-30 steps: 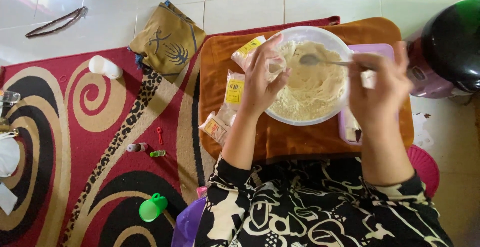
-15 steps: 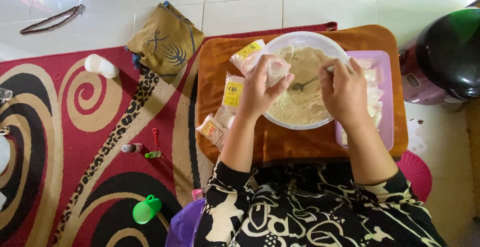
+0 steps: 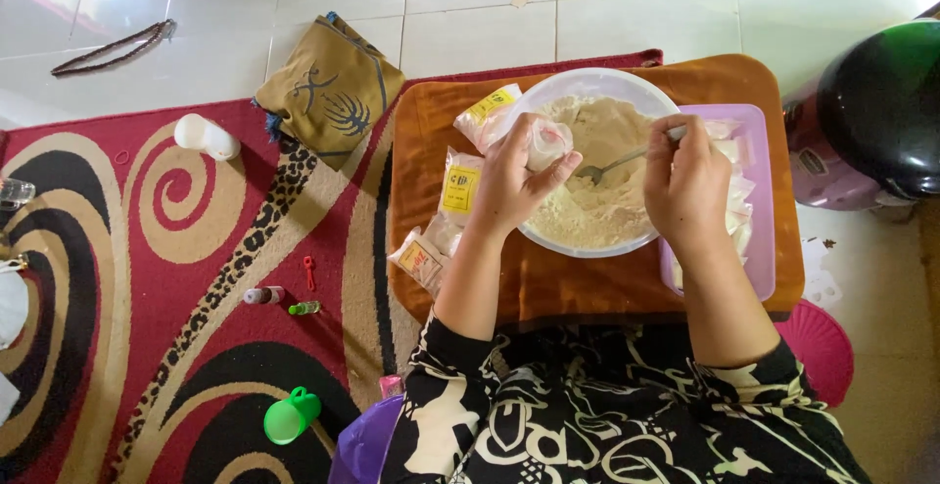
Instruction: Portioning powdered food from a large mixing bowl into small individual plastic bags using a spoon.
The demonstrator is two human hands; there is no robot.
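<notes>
Metal spoon point(image 3: 615, 163) gripped in our right hand point(image 3: 688, 185) points left toward the small plastic bag point(image 3: 544, 143) our left hand point(image 3: 512, 186) holds closed over the flour bowl point(image 3: 627, 239).

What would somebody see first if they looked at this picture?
Probably the big white bowl of pale powder in the middle, sitting on an orange tray. The left hand holds a small clear bag over the bowl, and the right hand holds a spoon dipped into the powder. The swirly red rug fills the left side.

red swirl rug point(image 3: 147, 249), orange tray point(image 3: 587, 288)
</notes>
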